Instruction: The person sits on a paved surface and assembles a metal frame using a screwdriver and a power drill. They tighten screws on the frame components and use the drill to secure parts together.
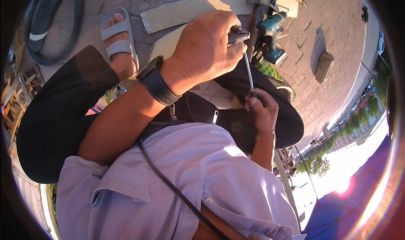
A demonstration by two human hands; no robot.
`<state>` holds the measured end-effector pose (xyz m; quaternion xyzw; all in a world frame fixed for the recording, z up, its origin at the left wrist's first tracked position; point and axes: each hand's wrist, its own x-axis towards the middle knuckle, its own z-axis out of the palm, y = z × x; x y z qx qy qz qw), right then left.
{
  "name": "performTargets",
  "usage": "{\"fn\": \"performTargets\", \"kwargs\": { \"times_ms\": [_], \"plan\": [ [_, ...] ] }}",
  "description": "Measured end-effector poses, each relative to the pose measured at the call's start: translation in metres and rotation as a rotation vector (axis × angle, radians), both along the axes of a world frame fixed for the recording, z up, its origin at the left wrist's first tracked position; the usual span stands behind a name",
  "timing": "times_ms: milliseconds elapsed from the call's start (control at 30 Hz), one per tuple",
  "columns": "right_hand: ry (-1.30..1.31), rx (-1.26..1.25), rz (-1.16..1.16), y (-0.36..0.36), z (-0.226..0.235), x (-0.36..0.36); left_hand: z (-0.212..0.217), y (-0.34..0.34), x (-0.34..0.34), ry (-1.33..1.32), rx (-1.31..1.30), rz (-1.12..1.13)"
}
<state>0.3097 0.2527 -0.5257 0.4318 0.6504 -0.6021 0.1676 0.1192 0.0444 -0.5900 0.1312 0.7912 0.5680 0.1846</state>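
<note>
My left hand (206, 50), with a black watch (158, 86) on the wrist, is closed around a grey metal tool (238, 35) that sits at the top end of a thin metal rod (249, 71). The rod runs down from the tool to my right hand (262, 111), which grips its lower end in a fist above my dark-trousered lap. Both hands are held close together over my knees. My lilac shirt fills the lower part of the view.
On the brick paving (337, 29) lie a teal cordless drill (272, 29), a hammer (255, 10), pale boards (185, 12) and a stone (324, 67). My foot in a grey sandal (120, 41) rests at upper left, near a black tyre (50, 29).
</note>
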Motion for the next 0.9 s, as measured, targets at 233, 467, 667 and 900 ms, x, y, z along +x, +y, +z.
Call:
{"fn": "performTargets", "kwargs": {
  "times_ms": [233, 467, 667, 900],
  "plan": [
    [0.043, -0.011, 0.037, 0.001, -0.004, 0.003, -0.018, -0.002, -0.014, 0.017, 0.064, -0.018],
    [0.028, -0.026, 0.04, 0.002, -0.005, 0.002, -0.029, -0.008, -0.029, -0.128, 0.08, -0.167],
    [0.03, 0.047, 0.099, -0.002, -0.004, 0.002, -0.034, 0.004, -0.019, -0.268, 0.215, -0.031],
    [0.019, 0.137, 0.161, 0.005, -0.011, 0.007, -0.034, 0.01, -0.01, -0.286, 0.214, 0.061]
  ]
}}
